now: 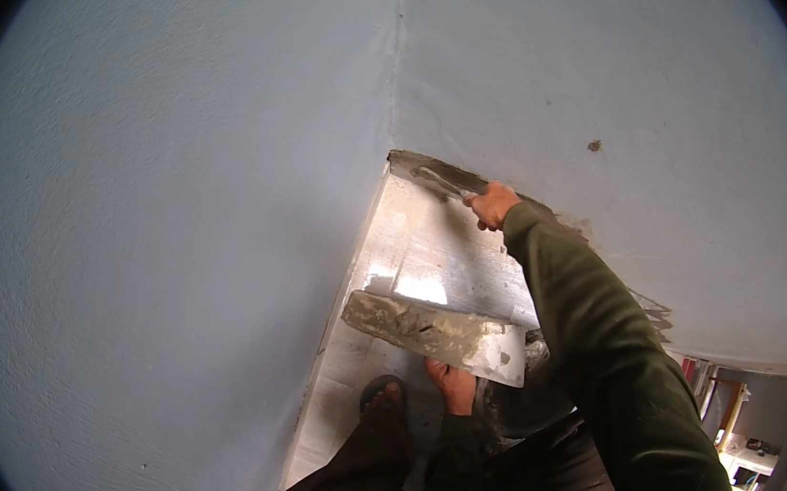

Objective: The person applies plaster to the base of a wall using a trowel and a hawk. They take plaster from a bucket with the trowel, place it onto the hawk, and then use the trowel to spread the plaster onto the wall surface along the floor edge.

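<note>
In my right hand (495, 206) is the handle of a small trowel (441, 184), my fingers closed round it. Its blade lies against a strip of wet grey mortar (409, 162) along the foot of the right wall, close to the corner. My left hand (453, 385) is closed under a long flat plastering hawk (421, 329), whose handle is hidden beneath the plate. Mortar smears cover much of the hawk, with a small lump near its middle. The hawk is held over the floor, between my legs and the corner.
Two pale walls meet at the corner (392, 140). A light tiled floor (450, 239) lies between them. A dark bucket (516, 405) stands beside my right leg, partly covered by my arm. My sandalled foot (382, 390) is near the left wall. Assorted items (746, 448) show at lower right.
</note>
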Available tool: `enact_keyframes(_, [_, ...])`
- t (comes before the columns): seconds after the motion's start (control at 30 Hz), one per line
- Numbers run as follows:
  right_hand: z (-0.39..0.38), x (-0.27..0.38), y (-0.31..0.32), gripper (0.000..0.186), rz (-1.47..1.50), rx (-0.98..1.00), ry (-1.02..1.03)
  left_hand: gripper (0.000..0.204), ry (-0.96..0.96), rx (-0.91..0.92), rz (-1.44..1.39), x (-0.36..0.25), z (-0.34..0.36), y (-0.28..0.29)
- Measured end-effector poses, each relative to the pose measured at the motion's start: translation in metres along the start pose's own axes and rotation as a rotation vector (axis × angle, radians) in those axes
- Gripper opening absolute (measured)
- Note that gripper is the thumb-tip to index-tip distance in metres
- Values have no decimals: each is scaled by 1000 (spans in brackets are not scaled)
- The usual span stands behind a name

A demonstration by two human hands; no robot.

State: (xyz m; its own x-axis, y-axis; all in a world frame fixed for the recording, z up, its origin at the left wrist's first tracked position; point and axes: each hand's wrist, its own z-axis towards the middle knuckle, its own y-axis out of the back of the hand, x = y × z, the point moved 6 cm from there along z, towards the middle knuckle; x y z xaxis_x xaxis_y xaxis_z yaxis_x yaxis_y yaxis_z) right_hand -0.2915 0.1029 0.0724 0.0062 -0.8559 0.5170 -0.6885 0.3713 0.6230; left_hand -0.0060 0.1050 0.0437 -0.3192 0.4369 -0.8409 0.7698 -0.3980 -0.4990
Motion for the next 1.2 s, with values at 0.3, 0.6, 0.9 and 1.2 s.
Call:
enact_keyframes(0.3, [-23, -43, -3, 49, -167, -236, 131, 19, -80, 3, 273, -3, -1, 2])
enact_keyframes(0.6, [3, -12, -35, 52, -10, -295, 112, 18, -7, -22, 1, 2, -2, -6])
enact_keyframes(0.9, [-44, -46, 1, 48, 9, -325, 211, 19, -12, -9, 124, -6, 0, -7])
enact_keyframes(1.2, [-69, -30, -4, 50, -13, -155, 280, 16, -18, 16, 171, -2, 4, -3])
